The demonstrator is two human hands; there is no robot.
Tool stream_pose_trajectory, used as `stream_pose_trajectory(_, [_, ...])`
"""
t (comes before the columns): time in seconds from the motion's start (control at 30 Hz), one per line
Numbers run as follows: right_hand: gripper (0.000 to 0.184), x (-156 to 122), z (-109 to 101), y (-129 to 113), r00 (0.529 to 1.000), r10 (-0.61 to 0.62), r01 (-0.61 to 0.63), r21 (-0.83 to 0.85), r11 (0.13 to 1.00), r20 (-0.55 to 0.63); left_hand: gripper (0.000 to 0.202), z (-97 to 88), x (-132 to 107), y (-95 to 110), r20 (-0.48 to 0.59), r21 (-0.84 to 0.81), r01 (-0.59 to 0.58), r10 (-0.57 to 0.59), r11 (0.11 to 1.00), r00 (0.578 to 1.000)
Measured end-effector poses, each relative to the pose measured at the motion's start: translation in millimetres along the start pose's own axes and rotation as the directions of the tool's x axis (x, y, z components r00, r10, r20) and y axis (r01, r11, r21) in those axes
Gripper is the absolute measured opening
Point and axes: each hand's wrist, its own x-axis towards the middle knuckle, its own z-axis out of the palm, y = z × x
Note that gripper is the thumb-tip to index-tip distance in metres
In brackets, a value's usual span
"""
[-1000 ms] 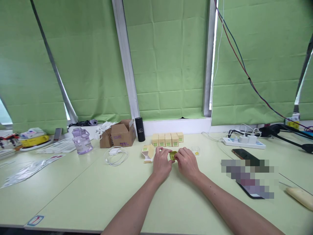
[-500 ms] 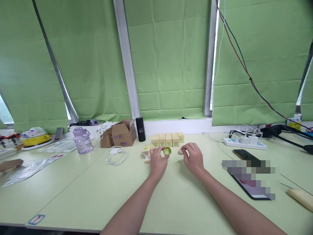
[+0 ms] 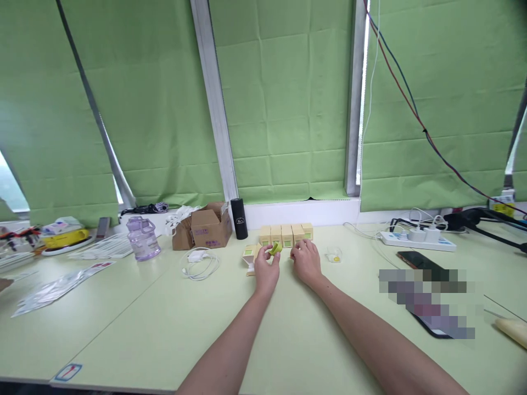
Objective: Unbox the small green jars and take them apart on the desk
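My left hand (image 3: 266, 270) pinches a small green cap-like piece (image 3: 275, 249) and holds it just above the table, right in front of an opened cream box (image 3: 250, 256). My right hand (image 3: 305, 262) rests on the table beside it with its fingers curled. What it holds, if anything, is hidden. Just behind both hands stands a row of several small cream boxes with green labels (image 3: 286, 233). A small clear cup with a yellow bit inside (image 3: 334, 254) sits to the right of my right hand.
A black cylinder (image 3: 239, 218), a brown carton (image 3: 208, 226), a white cable (image 3: 200, 262) and a purple jug (image 3: 142, 237) stand to the left. A power strip (image 3: 418, 240) and a phone (image 3: 420, 264) lie at the right.
My left hand lifted the green piece away from my right hand and carried it left toward the opened box. My right hand went out to the right, then came back beside the boxes.
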Motion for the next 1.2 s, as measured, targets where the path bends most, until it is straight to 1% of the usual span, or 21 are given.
stream_pose_trajectory(0.17, [0.021,3,11,0,0.999,0.035,-0.035,-0.037,0.999,0.002,0.023,-0.6,-2,3,0.030,-0.076,0.081,-0.079,0.994,0.996])
stream_pose_trajectory(0.27, [0.022,3,12,3,0.999,0.041,-0.041,-0.047,0.998,0.000,0.029,0.2,-1,5,0.058,-0.140,0.165,-0.158,0.976,0.986])
stream_pose_trajectory(0.37, [0.021,-1,9,7,0.999,0.037,-0.037,-0.042,0.998,-0.010,0.036,2.3,1,5,0.099,-0.196,0.279,-0.264,0.940,0.959])
stream_pose_trajectory(0.43, [0.022,-4,3,10,0.999,0.035,-0.036,-0.036,0.999,-0.021,0.038,3.3,2,5,0.119,-0.211,0.314,-0.294,0.926,0.948])
stream_pose_trajectory(0.5, [0.024,-10,-5,12,0.999,0.026,-0.027,-0.025,0.999,-0.027,0.038,3.2,2,5,0.169,-0.277,0.357,-0.321,0.892,0.932])
stream_pose_trajectory(0.6, [0.026,-19,-19,14,0.999,-0.051,0.051,0.009,0.999,-0.002,0.034,1.1,1,7,0.294,-0.427,0.471,-0.375,0.772,0.879])
stream_pose_trajectory(0.67, [0.026,-26,-30,13,0.991,-0.128,0.127,0.028,0.991,0.026,0.030,-0.9,1,9,0.350,-0.479,0.531,-0.403,0.699,0.846])
stream_pose_trajectory(0.73, [0.026,-33,-39,10,0.979,-0.196,0.194,0.045,0.980,0.054,0.026,-2.7,2,11,0.378,-0.495,0.571,-0.429,0.655,0.820])
stream_pose_trajectory(0.8, [0.025,-39,-46,7,0.968,-0.238,0.234,0.064,0.970,0.077,0.025,-3.8,3,10,0.392,-0.484,0.590,-0.443,0.646,0.806])
stream_pose_trajectory(0.83, [0.025,-41,-48,5,0.965,-0.248,0.243,0.072,0.967,0.088,0.026,-3.9,4,9,0.378,-0.451,0.573,-0.436,0.684,0.817])
stream_pose_trajectory(0.87, [0.025,-42,-50,4,0.963,-0.249,0.242,0.078,0.967,0.098,0.028,-3.8,5,8,0.346,-0.399,0.534,-0.417,0.745,0.840])
stream_pose_trajectory(0.93, [0.024,-44,-51,2,0.965,-0.232,0.222,0.088,0.971,0.120,0.033,-2.9,8,3,0.264,-0.250,0.414,-0.350,0.875,0.899])
stream_pose_trajectory(1.0, [0.022,-45,-51,1,0.969,-0.203,0.190,0.095,0.977,0.140,0.037,-2.0,11,-2,0.190,-0.112,0.306,-0.281,0.946,0.940])
stream_pose_trajectory(1.1, [0.020,-44,-52,2,0.969,-0.174,0.157,0.107,0.982,0.174,0.031,-1.9,16,-3,0.121,0.058,0.179,-0.185,0.982,0.975])
stream_pose_trajectory(1.13, [0.019,-44,-53,1,0.967,-0.172,0.153,0.110,0.982,0.190,0.026,-2.4,18,-3,0.108,0.132,0.123,-0.138,0.984,0.985])
stream_pose_trajectory(1.2, [0.018,-43,-55,1,0.960,-0.167,0.145,0.112,0.983,0.225,0.018,-3.6,20,1,0.114,0.286,0.012,-0.046,0.958,0.992])
